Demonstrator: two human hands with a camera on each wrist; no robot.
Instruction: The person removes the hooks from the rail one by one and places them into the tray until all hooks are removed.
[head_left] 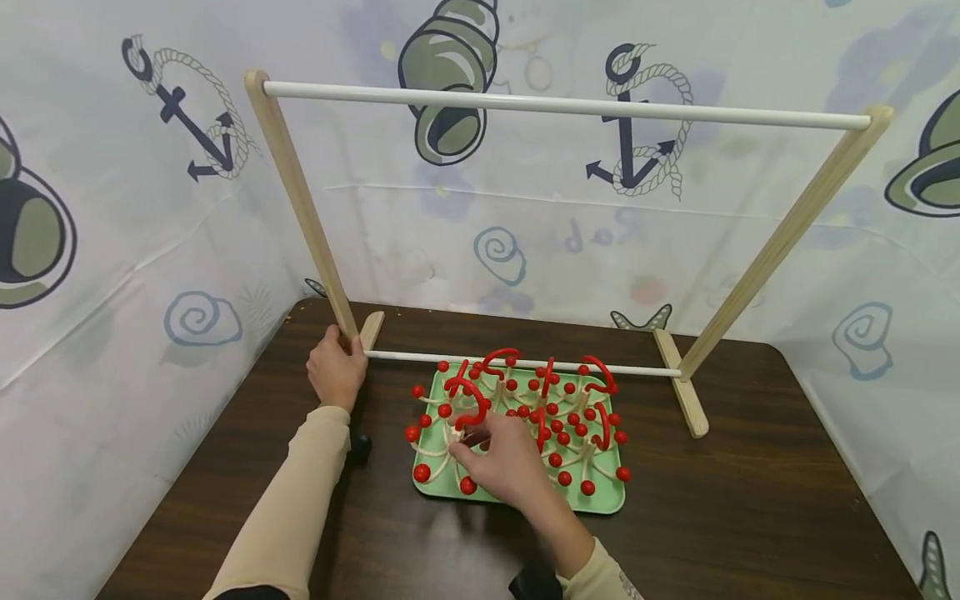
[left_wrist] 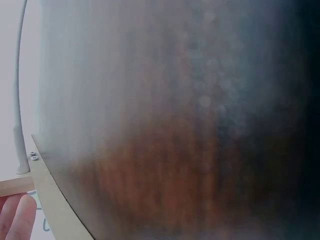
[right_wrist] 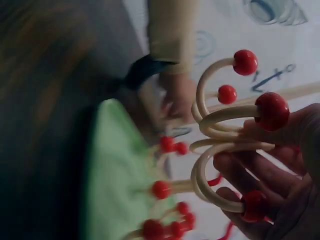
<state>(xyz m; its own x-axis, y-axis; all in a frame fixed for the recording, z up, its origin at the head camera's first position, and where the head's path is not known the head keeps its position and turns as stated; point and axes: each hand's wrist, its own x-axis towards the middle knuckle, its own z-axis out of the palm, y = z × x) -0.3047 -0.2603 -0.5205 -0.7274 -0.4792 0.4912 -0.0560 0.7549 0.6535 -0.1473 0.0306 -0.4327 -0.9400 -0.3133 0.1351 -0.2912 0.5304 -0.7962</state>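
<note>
Low on the left wooden post (head_left: 303,200) of a stand, my left hand (head_left: 336,369) grips the wood near its foot. Fingertips (left_wrist: 22,220) show beside the wood in the left wrist view. Over the left part of a green tray (head_left: 611,497), my right hand (head_left: 506,458) pinches the stem of a cream, many-armed piece (right_wrist: 232,112) tipped with red balls. A red loop (head_left: 476,398) rises from its top. Several similar pieces with red balls and red loops crowd the tray. My right palm and fingers hide part of them.
The stand has a white upper rod (head_left: 562,103), a white lower rod (head_left: 405,357) just behind the tray, and a right post (head_left: 787,242) on a wooden foot (head_left: 686,400). Everything stands on a dark wooden table (head_left: 750,500), with a printed cloth (head_left: 420,275) hanging behind.
</note>
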